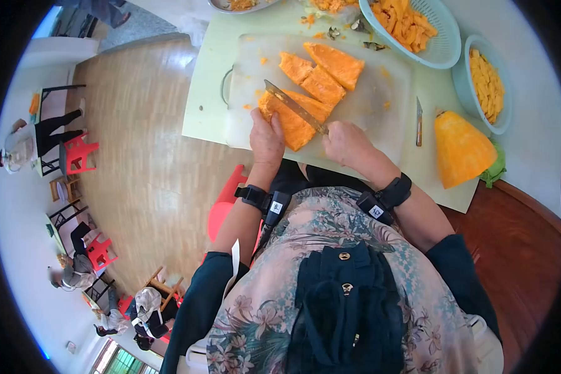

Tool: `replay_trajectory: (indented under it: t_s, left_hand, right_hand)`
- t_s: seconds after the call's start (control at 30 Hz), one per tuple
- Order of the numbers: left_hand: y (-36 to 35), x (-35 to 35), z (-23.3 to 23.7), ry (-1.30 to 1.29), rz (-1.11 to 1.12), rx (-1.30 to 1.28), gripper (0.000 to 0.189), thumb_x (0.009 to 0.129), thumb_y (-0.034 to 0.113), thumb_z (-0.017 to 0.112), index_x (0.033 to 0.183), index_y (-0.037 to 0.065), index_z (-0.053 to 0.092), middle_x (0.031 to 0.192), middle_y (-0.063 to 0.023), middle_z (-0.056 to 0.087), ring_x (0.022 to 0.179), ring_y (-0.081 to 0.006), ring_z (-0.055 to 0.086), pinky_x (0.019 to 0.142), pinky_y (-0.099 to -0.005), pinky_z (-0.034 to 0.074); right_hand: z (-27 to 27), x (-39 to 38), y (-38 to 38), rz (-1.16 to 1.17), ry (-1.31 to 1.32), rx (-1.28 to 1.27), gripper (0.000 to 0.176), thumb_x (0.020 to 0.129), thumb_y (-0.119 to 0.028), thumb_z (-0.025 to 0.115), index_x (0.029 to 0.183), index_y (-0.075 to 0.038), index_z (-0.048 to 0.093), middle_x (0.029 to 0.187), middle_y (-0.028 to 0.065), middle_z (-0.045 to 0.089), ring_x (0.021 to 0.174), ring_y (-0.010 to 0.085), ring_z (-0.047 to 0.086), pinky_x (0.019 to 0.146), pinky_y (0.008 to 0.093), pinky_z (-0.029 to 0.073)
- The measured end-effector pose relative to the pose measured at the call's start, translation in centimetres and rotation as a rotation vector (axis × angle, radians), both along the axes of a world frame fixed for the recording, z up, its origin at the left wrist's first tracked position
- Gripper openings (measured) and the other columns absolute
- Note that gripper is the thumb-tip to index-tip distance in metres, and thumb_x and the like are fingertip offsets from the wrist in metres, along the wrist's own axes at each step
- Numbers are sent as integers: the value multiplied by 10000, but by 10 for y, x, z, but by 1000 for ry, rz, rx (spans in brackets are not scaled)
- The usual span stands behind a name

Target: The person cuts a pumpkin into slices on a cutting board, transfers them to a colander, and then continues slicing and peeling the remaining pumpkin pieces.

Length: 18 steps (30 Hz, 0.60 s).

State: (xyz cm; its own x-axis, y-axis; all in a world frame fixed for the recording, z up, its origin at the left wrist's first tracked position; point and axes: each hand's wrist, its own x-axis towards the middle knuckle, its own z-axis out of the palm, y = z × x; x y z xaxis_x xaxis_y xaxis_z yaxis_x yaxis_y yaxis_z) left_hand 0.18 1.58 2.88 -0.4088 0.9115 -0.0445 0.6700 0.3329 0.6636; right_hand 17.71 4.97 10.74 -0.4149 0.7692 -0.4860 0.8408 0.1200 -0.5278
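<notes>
My right hand (pixel 348 143) is wrapped round the handle of a kitchen knife (pixel 293 107), its long blade lying across a thick orange pumpkin piece (pixel 298 132). With my left hand (pixel 267 138) I grip the left end of that same piece, thumb and fingers closed on it. Both are at the near edge of a whitish cutting board (pixel 380 134). Further back on the board lie another pumpkin slab (pixel 336 63) and a jointed-looking pumpkin piece (pixel 318 82), with small orange scraps around.
A pale blue basket (pixel 445 57) and a blue basin (pixel 462 84) hold cut pumpkin strips. At right stand a large peeled pumpkin chunk (pixel 464 149) and a small knife (pixel 419 124). A red stool (pixel 224 209) is by my left arm. People sit at tables far left.
</notes>
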Motion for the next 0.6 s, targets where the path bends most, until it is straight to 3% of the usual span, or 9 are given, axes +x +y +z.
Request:
replay_trajectory:
  t_s: [0.3, 0.37, 0.6]
  left_hand:
    - [5, 0, 2, 52, 14, -65, 299, 887, 218, 490, 1065, 14, 365, 799, -268, 599, 710, -456, 575, 618, -527, 448]
    - [6, 0, 2, 60, 6, -71, 296, 886, 222, 492, 1058, 15, 367, 795, -266, 598, 704, -453, 575, 611, -525, 448]
    - [5, 0, 0, 112, -18, -67, 283, 882, 237, 498, 1018, 15, 386, 785, -254, 594, 665, -437, 578, 565, -495, 459]
  right_hand:
    - [-1, -6, -1, 40, -28, 48, 214, 734, -138, 515, 736, 39, 636, 726, 255, 612, 738, 419, 609, 686, 450, 497]
    - [-1, -9, -3, 62, -27, 64, 232, 755, -148, 502, 726, 62, 598, 694, 293, 581, 708, 430, 597, 670, 476, 483]
    - [21, -22, 9, 85, -29, -2, 205, 718, -91, 484, 670, 70, 603, 680, 285, 591, 682, 416, 611, 626, 447, 499]
